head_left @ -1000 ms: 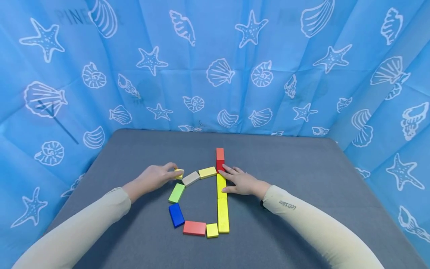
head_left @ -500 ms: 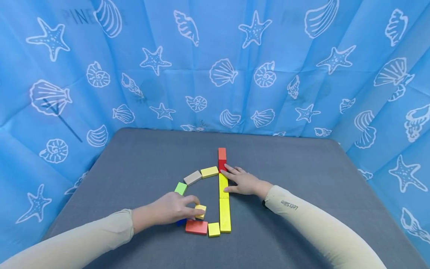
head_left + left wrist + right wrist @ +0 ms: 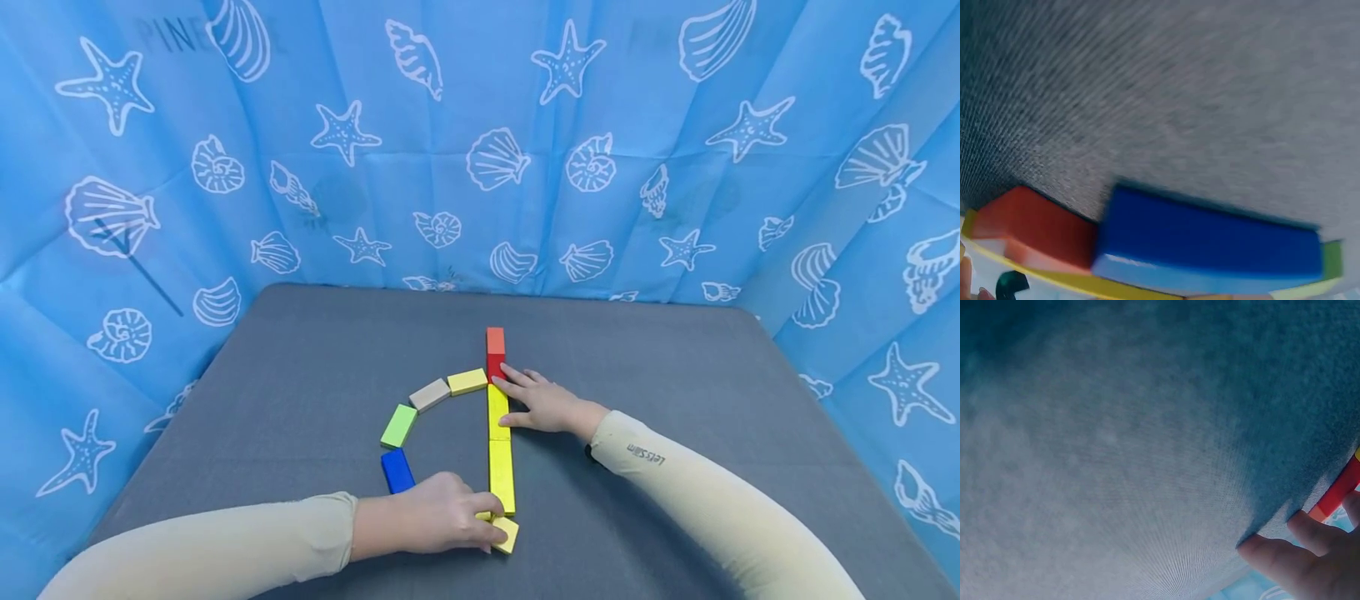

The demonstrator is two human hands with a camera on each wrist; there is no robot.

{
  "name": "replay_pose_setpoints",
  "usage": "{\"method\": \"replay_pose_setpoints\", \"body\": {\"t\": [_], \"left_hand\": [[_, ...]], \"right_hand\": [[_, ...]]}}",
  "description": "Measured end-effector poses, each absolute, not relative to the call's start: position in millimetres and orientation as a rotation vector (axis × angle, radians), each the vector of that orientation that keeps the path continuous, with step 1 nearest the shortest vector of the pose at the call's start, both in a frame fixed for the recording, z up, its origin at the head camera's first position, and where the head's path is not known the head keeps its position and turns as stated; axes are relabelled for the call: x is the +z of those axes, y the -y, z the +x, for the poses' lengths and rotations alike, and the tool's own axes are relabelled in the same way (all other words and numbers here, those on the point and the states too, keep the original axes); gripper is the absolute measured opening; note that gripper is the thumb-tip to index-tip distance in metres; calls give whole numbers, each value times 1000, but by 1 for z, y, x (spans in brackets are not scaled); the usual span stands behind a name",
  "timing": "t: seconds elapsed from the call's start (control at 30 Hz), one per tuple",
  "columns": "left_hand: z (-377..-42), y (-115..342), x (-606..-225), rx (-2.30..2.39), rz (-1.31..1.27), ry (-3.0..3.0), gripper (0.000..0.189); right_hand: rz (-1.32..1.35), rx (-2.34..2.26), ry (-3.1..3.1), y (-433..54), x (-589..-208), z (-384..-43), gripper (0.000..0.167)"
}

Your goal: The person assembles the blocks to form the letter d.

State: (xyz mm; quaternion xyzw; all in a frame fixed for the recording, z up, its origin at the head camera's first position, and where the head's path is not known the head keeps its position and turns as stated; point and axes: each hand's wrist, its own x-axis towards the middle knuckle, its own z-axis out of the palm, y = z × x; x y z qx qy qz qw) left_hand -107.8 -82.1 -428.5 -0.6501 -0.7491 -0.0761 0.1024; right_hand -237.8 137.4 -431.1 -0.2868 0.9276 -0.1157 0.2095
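Observation:
My left hand (image 3: 442, 514) pinches a small yellow block (image 3: 507, 535) at the foot of a column of long yellow blocks (image 3: 502, 475). Another small yellow block (image 3: 483, 516) shows partly behind its fingers. The red block (image 3: 1041, 231) by this hand appears in the left wrist view but is hidden under the hand in the head view. My right hand (image 3: 551, 407) lies with fingers spread, fingertips at the column's upper yellow block (image 3: 498, 410) and the red piece (image 3: 496, 367) above it. That piece has a lighter orange-red far end (image 3: 495, 340).
Left of the column, a curve of blocks runs through yellow (image 3: 468, 382), beige (image 3: 430, 395), green (image 3: 399, 426) and blue (image 3: 397, 471). They lie on a grey cloth-covered table (image 3: 637, 350). A blue curtain (image 3: 450, 100) with shell prints hangs behind and at both sides.
My left hand has carried the small yellow block from the curve's upper left, across its inside, to the column's foot. My right hand stays at the column.

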Motion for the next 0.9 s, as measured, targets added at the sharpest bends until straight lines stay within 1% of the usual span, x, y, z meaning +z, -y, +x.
{"method": "replay_pose_setpoints", "body": {"t": [0.27,0.37,0.6,0.9], "left_hand": [[-107,75,-433,-100,-1983,2240,22],[-108,75,-434,-73,-1970,2237,22],[-109,73,-440,-21,-1924,2284,28],[-107,69,-443,-139,-1832,2329,24]], "right_hand": [[-804,-320,-2576,-135,-432,-239,76],[-800,-314,-2578,-134,-431,-238,76],[-792,-310,-2585,-134,-431,-239,76],[-801,-309,-2580,-133,-430,-239,75]]}}
